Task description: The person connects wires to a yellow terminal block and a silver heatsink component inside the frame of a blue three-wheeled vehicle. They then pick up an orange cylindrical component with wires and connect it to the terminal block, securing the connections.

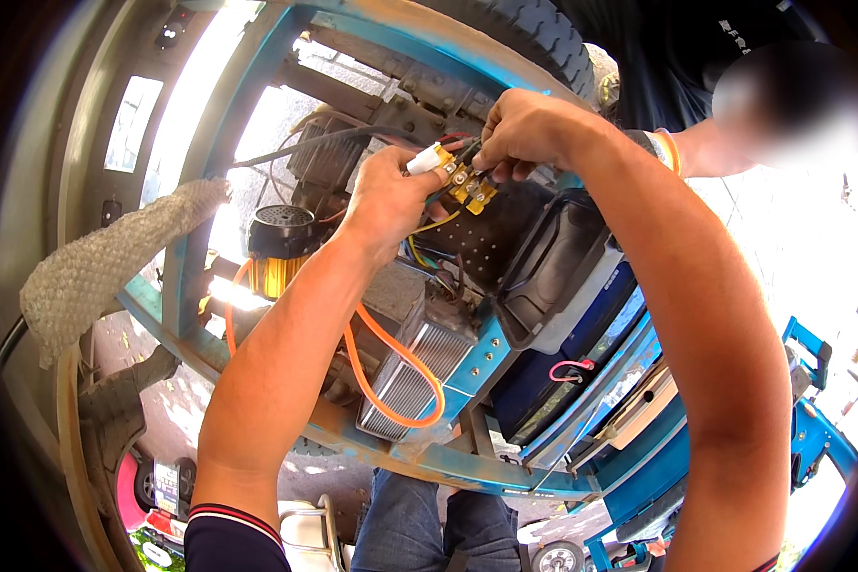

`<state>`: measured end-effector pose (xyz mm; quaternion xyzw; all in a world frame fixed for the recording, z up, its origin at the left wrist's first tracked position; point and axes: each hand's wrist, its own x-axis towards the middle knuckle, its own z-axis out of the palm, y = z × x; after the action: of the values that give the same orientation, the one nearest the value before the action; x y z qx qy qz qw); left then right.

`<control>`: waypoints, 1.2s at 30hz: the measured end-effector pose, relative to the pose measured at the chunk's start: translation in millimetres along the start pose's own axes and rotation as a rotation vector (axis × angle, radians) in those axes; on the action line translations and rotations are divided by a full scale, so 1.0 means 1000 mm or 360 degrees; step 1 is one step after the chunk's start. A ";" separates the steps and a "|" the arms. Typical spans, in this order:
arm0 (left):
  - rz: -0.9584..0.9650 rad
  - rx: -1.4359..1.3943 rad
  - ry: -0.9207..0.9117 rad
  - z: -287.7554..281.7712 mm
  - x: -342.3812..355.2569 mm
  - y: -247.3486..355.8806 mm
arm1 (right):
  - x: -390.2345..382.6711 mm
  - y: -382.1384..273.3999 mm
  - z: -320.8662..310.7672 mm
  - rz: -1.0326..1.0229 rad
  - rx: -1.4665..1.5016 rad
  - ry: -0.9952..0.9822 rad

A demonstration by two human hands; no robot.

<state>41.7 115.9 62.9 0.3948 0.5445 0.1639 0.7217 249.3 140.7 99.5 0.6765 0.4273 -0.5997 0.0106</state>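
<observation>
My left hand (383, 198) grips a small white and yellow wire connector (433, 159) with brass terminals (471, 187) sticking out of it. My right hand (527, 129) comes in from the right and pinches the thin wires at the same connector with its fingertips. Yellow, blue and red wires (423, 245) hang down from the connector into the open body of a blue vehicle frame (477, 355). Both forearms reach up from the lower edge.
Under the hands sit a finned silver box (412, 379) looped by an orange cable (391, 345), a black horn (282, 229), and blue and black batteries (561, 276). A tyre (534, 33) is above. Another person (734, 91) stands at upper right.
</observation>
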 end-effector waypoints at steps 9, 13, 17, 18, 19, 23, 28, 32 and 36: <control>0.0000 0.0032 -0.0002 0.000 0.002 -0.001 | 0.000 0.002 -0.001 0.0096 0.0217 0.0039; -0.0011 0.0024 -0.0010 0.000 0.000 0.002 | 0.003 0.003 -0.004 0.0150 0.0325 0.0051; -0.0003 0.0035 -0.0003 -0.001 0.001 0.001 | 0.003 0.004 -0.003 0.0119 0.0365 0.0029; 0.0000 0.0044 0.0005 -0.001 0.001 0.000 | 0.003 0.004 -0.001 0.0075 0.0354 0.0018; 0.0004 0.0051 0.0013 -0.001 0.001 0.000 | 0.003 0.004 0.000 0.0032 0.0344 0.0006; -0.0009 0.0063 0.0018 0.002 -0.001 0.004 | 0.009 0.007 -0.001 0.0077 0.0430 0.0019; -0.0024 0.0069 0.0010 -0.006 0.003 0.000 | 0.007 0.006 -0.004 0.0026 0.0806 -0.0060; -0.0086 -0.0070 0.0012 -0.011 0.000 0.003 | 0.006 0.006 -0.002 0.0011 0.0655 -0.0059; -0.0080 -0.0082 0.0046 -0.009 -0.002 0.005 | 0.007 0.008 -0.005 0.0009 0.0447 -0.0038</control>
<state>33.9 121.4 66.5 0.3599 0.5601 0.1655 0.7276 257.3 142.1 91.1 0.6653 0.3370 -0.6616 -0.0774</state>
